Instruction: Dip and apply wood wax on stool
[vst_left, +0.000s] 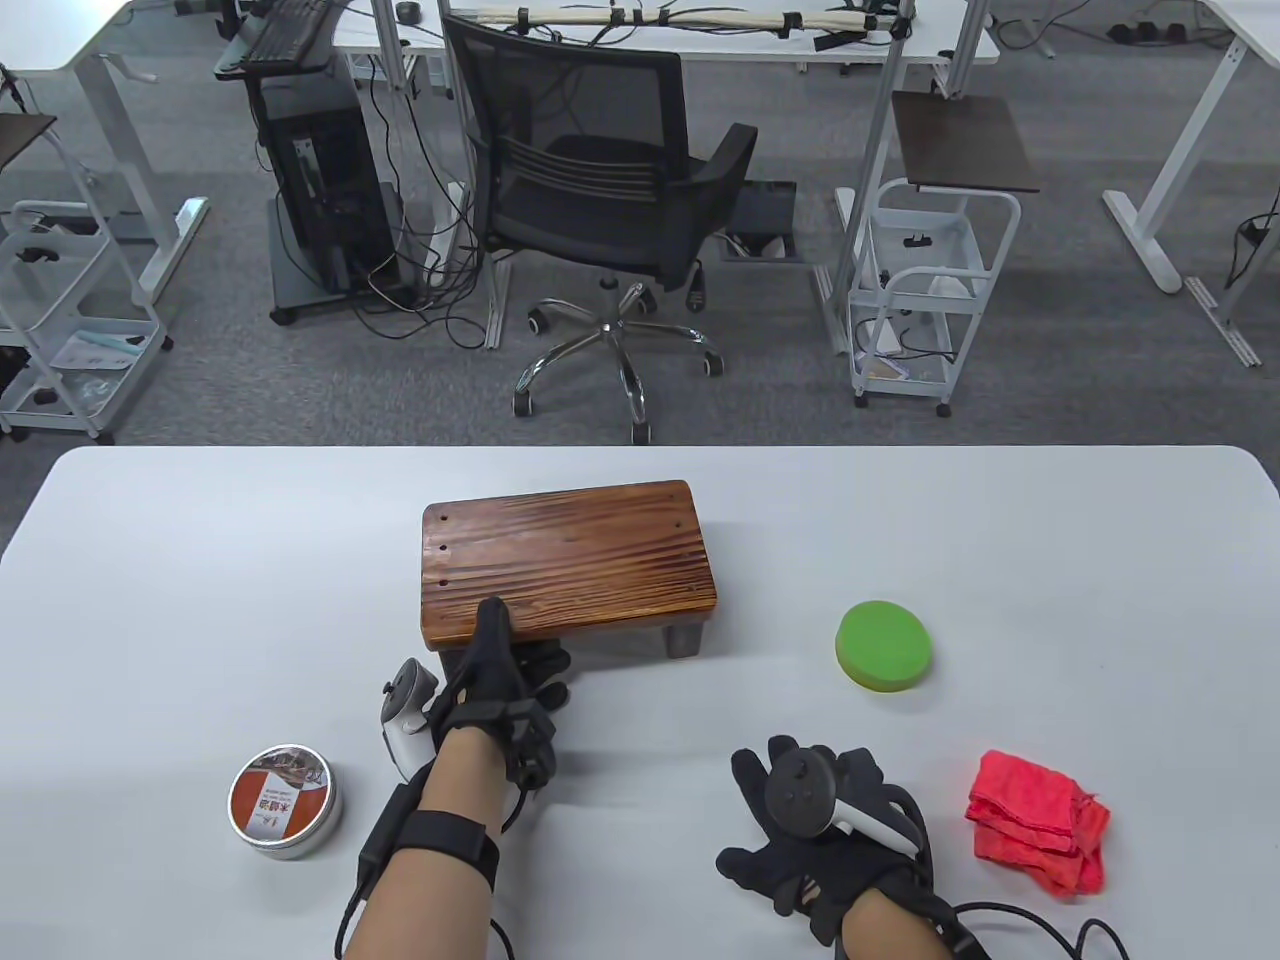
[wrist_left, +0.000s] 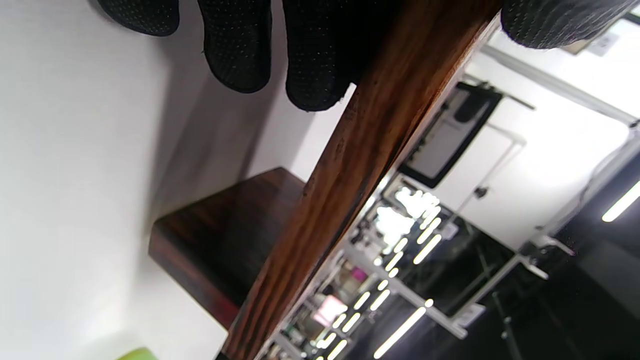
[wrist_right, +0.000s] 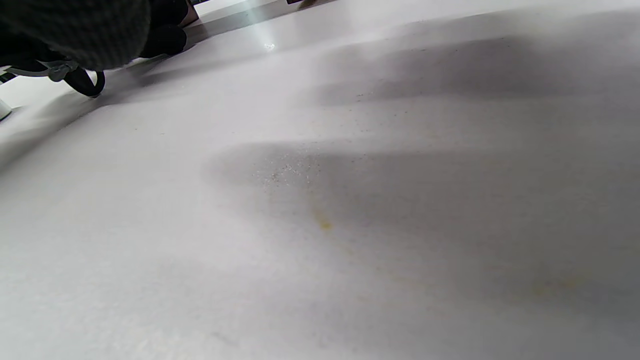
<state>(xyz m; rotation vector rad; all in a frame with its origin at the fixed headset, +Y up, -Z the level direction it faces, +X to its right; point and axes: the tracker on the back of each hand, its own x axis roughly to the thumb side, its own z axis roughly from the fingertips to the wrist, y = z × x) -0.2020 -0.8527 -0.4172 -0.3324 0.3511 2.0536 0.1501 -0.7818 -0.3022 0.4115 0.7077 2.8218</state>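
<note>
Stool (vst_left: 568, 560) sat mid-table; my left hand (vst_left: 497, 692) gripped its near edge, thumb on top, fingers under. My right hand (vst_left: 820, 815) lay flat, holding nothing. Wax tin (vst_left: 284, 801) stood closed, near-left.

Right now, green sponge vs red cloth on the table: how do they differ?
Shape: the green sponge is a flat round disc with a clean edge; the red cloth is a crumpled, irregular heap.
Position: the sponge lies farther from the person, right of the stool; the cloth lies at the near right, beside the right hand.
Shared: both rest on the white table, untouched by either hand.
</note>
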